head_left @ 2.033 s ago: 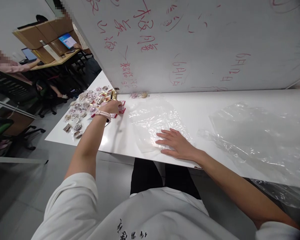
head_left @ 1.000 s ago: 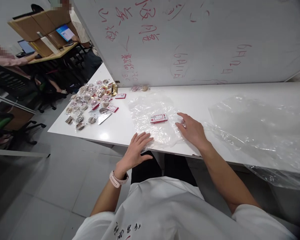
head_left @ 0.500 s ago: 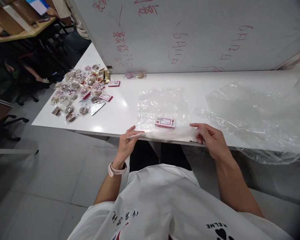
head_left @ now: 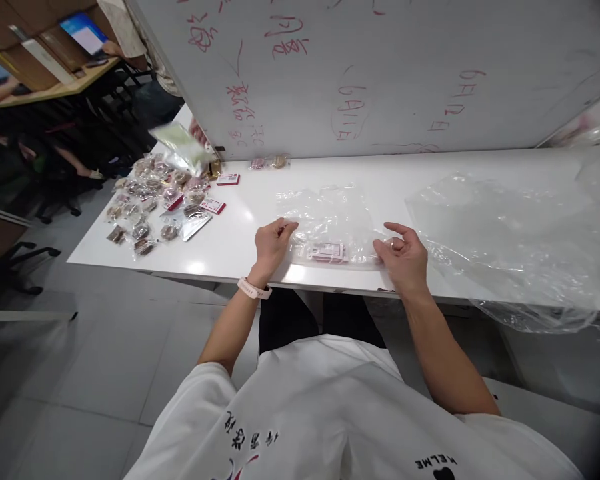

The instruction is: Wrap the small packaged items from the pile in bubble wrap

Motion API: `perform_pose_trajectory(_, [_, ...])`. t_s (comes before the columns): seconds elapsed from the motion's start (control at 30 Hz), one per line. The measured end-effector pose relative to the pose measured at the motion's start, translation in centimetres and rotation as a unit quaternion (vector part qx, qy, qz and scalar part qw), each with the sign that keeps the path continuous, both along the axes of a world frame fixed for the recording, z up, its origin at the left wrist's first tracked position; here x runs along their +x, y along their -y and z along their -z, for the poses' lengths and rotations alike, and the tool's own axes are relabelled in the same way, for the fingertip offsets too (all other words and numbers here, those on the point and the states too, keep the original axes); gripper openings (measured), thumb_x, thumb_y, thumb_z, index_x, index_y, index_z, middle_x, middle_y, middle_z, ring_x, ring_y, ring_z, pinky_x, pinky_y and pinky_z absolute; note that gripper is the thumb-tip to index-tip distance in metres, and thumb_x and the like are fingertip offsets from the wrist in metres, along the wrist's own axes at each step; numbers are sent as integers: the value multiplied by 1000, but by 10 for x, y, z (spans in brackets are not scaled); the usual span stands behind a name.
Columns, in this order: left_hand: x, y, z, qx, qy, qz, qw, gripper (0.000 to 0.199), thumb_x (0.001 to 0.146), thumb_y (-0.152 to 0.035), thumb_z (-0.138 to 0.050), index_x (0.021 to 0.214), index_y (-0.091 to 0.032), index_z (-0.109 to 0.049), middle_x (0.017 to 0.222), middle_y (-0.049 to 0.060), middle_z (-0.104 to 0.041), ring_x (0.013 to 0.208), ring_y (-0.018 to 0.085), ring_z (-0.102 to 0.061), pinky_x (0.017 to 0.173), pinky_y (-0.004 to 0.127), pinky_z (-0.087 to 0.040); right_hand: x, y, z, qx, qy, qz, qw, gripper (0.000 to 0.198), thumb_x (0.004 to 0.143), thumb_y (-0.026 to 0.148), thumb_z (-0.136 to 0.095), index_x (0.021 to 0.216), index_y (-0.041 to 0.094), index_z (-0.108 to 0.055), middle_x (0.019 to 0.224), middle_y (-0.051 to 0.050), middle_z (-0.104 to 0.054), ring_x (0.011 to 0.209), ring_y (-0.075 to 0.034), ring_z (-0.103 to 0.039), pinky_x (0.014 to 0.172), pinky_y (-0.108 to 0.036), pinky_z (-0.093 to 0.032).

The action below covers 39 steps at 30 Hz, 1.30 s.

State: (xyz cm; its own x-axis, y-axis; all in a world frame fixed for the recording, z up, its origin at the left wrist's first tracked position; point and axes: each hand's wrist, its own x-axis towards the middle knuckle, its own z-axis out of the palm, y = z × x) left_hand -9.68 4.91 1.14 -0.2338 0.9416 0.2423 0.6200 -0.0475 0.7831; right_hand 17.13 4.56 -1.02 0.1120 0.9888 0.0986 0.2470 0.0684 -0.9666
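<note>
A clear plastic sheet (head_left: 343,210) lies on the white table in front of me, its near part folded over a small white box with red markings (head_left: 329,251). The box shows through the film. My left hand (head_left: 274,245), with a pale pink band on the wrist, pinches the sheet's folded flap at the left. At the right side my right hand (head_left: 403,257) holds the flap's edge by the thumb and curled fingers, its index finger stretched out apart; the exact grip is partly hidden.
Many wrapped snacks (head_left: 145,200) are piled at the table's left end, with small red-and-white boxes (head_left: 213,205) beside them. Another person's hand (head_left: 198,131) holds a pale pouch (head_left: 180,143) over the pile. More clear plastic (head_left: 495,240) spreads right. A whiteboard (head_left: 300,100) stands behind.
Both my hands have moved away from my body, bringing the near flap over the small box. A pale pouch and another person's hand have appeared above the snack pile.
</note>
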Motion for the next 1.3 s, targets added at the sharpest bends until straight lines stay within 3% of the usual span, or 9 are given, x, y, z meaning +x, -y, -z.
perform_pose_trajectory(0.1, [1,-3,9,-44,-147,-21,988,22,94,-34,-57,83,-21,-69,65,1,-63,63,18,-57,62,31,-39,-6,-2,-5,19,123,29,992,40,84,33,-60,124,25,-59,63,7,-46,54,-12,-46,65,-31,-47])
perform_pose_trajectory(0.27, [10,17,-1,125,-221,-43,966,25,97,-30,-51,117,-18,-61,113,13,-65,109,29,-57,88,42,-43,-8,-5,-8,28,265,23,964,35,88,35,-52,117,22,-65,72,-1,-60,65,-18,-55,69,-33,-42])
perform_pose_trajectory(0.33, [21,30,-7,158,-220,44,962,24,99,-29,-47,117,-18,-59,112,12,-65,111,27,-57,92,42,-44,-8,-4,-7,45,310,26,949,34,91,36,-48,117,22,-65,79,-5,-64,71,-21,-57,69,-34,-41])
perform_pose_trajectory(0.43, [39,43,-6,125,-236,224,937,31,98,-34,-52,125,-19,-54,121,13,-63,117,27,-56,97,44,-46,-9,-1,-8,124,383,55,914,36,95,36,-45,119,19,-66,103,-14,-66,93,-29,-58,78,-40,-41])
perform_pose_trajectory(0.53, [50,40,1,75,-257,266,926,47,94,-38,-59,134,-17,-46,136,17,-55,129,31,-50,104,49,-43,-11,3,-13,207,410,2,888,36,97,41,-47,120,19,-65,116,-16,-63,108,-33,-54,89,-46,-39])
perform_pose_trajectory(0.7, [52,19,6,31,-260,233,936,46,93,-41,-61,130,-16,-49,127,14,-60,116,30,-56,97,45,-46,-14,-2,-16,210,389,-251,862,48,96,51,-52,133,21,-54,127,-12,-61,112,-27,-55,91,-39,-42])
perform_pose_trajectory(1.03, [47,24,-18,-71,-238,244,938,45,85,-53,-68,111,-19,-53,96,6,-67,86,23,-62,70,33,-45,-5,-7,-25,193,396,-321,839,38,99,50,-47,122,22,-60,114,-9,-67,105,-24,-61,88,-38,-39])
perform_pose_trajectory(1.17, [43,33,-24,-80,-223,260,936,40,91,-60,-56,100,-20,-56,86,3,-65,75,19,-61,63,28,-41,-6,-6,-25,205,400,-324,832,36,101,47,-44,114,21,-66,101,-9,-70,95,-23,-64,88,-38,-39])
perform_pose_trajectory(1.3, [46,39,-22,-60,-305,192,931,46,98,-58,-40,87,-18,-59,87,8,-64,75,19,-60,56,28,-35,-10,-19,-30,147,386,-348,842,42,100,55,-42,114,23,-66,92,-6,-72,85,-21,-64,81,-35,-40])
